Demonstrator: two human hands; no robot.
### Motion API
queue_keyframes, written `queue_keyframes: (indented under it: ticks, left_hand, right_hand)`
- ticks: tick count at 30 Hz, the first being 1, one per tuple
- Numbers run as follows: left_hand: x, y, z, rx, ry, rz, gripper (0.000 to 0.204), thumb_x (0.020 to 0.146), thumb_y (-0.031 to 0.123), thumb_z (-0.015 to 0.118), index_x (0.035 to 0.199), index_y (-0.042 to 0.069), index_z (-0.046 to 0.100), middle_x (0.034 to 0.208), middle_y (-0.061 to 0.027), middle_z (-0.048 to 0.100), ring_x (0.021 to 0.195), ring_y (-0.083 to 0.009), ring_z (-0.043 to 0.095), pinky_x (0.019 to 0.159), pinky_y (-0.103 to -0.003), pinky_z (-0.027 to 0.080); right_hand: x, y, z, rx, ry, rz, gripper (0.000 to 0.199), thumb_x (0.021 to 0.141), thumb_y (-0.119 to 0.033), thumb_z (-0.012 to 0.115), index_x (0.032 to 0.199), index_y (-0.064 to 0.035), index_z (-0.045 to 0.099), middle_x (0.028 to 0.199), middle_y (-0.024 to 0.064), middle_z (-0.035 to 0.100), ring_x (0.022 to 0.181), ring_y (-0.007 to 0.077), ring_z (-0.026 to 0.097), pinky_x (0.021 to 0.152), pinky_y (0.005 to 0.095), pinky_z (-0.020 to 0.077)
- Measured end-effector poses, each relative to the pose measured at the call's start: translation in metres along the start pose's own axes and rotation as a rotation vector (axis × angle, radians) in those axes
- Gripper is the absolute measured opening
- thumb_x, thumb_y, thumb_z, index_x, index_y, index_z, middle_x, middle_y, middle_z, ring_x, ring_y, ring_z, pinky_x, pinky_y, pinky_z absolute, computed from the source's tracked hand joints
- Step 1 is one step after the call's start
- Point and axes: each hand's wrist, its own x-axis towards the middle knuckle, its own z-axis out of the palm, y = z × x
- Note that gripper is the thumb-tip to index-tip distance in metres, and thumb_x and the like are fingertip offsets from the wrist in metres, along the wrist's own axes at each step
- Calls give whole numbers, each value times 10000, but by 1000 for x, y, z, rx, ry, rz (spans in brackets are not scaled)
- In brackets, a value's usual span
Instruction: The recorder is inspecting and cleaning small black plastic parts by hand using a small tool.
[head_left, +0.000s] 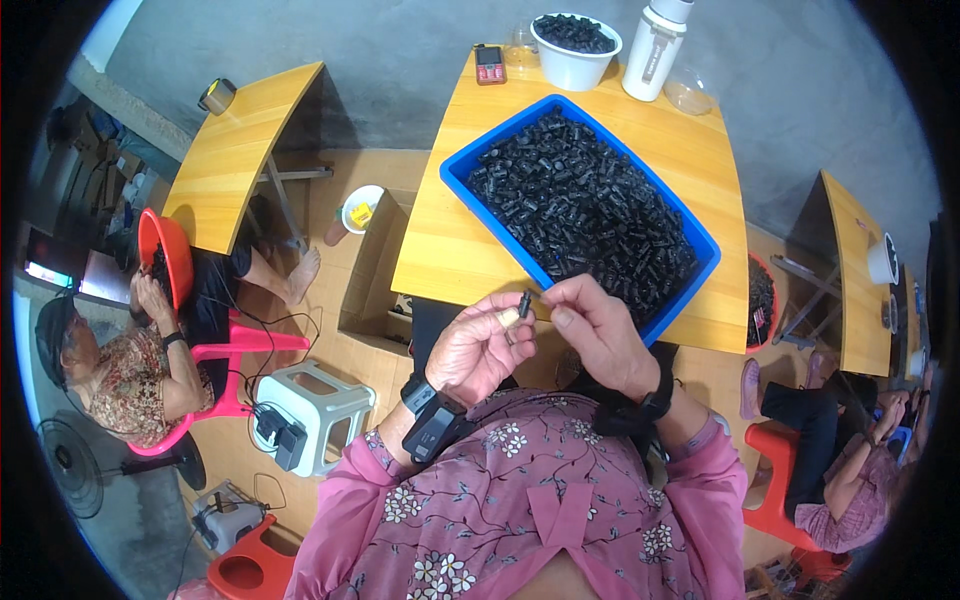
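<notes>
My left hand (468, 355) is closed on a small black plastic part (524, 303), pinched upright between thumb and fingers. A pale yellowish cover wraps the thumb tip. Just right of that part, my right hand (610, 342) has thumb and forefinger pressed together. A dark sliver shows at its fingertips, too small to name. Both hands are over the near edge of the table, in front of a blue tray (487, 222). Many loose small black plastic parts (585, 200) fill the tray.
On the wooden table (440, 245) stand a white bowl (575, 72) of black parts, a white bottle (655, 50), a red phone (490, 65) and a clear container (688, 92). A cardboard box (372, 275) and pale stool (318, 410) are left. People sit working on both sides.
</notes>
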Motion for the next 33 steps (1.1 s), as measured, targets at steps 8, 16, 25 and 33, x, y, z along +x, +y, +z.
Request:
queue_keyframes:
  ticks: [8,16,25,33]
  left_hand:
    - [0,-5,2,-64,15,38,239,937,79,602,1171,43,570,1042,-77,642,886,-171,639,812,-348,559]
    - [1,-7,2,-43,30,39,232,927,89,613,1154,52,584,1031,-64,634,896,-168,617,823,-346,539]
    - [1,-7,5,-106,32,7,250,876,18,623,1122,54,599,1027,-54,653,909,-165,623,857,-342,501]
    - [1,-8,-1,-105,1,26,252,871,34,630,1119,52,593,1029,-61,649,920,-169,615,862,-335,497]
  right_hand:
    - [1,7,8,-314,27,-305,181,894,-111,661,1046,-47,585,794,130,595,695,311,644,575,374,491]
    - [1,8,9,-339,63,-362,197,871,-33,664,1058,-44,604,762,104,566,621,243,589,551,325,448]
    - [4,9,10,-325,102,-368,154,889,-33,650,1039,-42,615,746,105,557,617,254,583,548,334,444]
    - [5,9,10,-347,82,-393,163,888,-33,647,1047,-35,614,742,110,550,616,269,581,541,344,446]
